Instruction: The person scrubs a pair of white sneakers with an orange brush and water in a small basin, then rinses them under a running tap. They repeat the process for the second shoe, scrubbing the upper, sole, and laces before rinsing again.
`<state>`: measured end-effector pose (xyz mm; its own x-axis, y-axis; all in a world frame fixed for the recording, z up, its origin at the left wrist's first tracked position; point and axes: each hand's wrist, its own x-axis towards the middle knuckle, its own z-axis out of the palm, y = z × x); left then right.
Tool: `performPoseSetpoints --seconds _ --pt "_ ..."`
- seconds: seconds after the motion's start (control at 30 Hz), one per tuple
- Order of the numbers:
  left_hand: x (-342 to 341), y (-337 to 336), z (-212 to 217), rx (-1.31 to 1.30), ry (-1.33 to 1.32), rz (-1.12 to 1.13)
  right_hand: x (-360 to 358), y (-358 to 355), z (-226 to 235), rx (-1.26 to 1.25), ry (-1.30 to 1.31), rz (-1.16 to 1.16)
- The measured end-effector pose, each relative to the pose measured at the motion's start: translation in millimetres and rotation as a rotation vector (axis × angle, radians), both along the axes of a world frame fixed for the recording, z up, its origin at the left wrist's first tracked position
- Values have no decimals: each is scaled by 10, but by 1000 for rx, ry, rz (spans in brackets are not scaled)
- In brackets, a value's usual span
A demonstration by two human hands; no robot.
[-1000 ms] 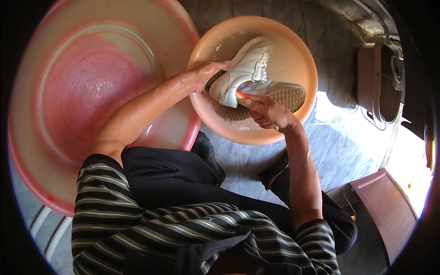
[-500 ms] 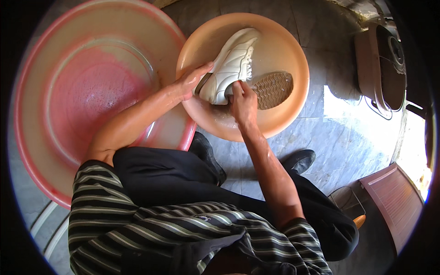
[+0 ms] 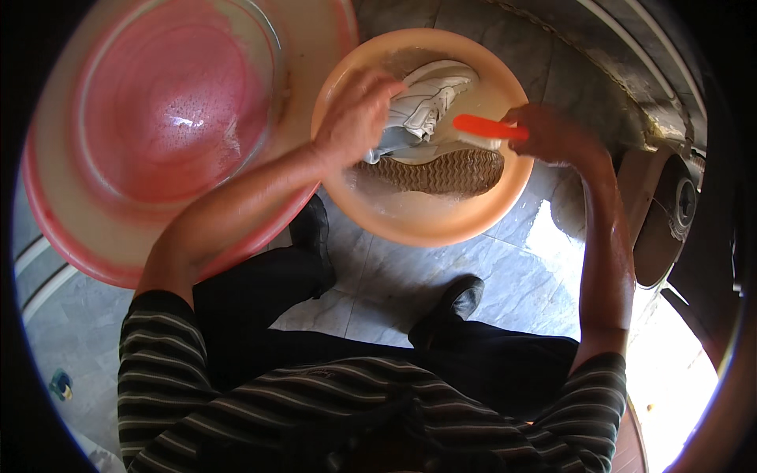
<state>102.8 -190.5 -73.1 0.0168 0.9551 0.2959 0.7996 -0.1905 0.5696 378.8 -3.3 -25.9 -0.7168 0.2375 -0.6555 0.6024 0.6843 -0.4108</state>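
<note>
On our striped shirt, a mark is too blurred to read. Our left hand curves over the white shoe; whether it grips, we cannot tell. A second shoe, brown sole showing, shares the orange basin. A red brush is clasped in our inward-turned right hand.

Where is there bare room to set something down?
Bare: the middle of the pink basin, left of the left hand, and floor tiles between the orange basin and the person's shoes. Crowded: that basin, with two sneakers, the left hand and the brush in the right hand.
</note>
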Motion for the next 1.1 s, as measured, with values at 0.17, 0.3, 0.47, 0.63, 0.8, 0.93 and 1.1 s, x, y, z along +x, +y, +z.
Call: performPoseSetpoints --seconds 0.17,0.3,0.47,0.63,0.8,0.93,1.1 --pt "845 -624 -339 -139 -96 -278 168 -62 -692 -68 262 -222" --pt "1253 -673 -329 -287 352 -151 99 -383 -757 -134 90 -293" --pt "1368 -744 -565 -250 619 -22 85 -488 -695 -227 151 -359" --pt "1143 -610 -482 -351 -40 -15 209 -270 -660 -555 488 -568" --pt "1033 -425 -203 -449 -836 49 280 -134 -439 -836 539 -1200" --pt "660 -418 -528 -422 -1431 161 499 9 -22 -807 724 -1172" --pt "533 -255 -388 -364 -1665 196 743 -263 509 -503 577 -940"
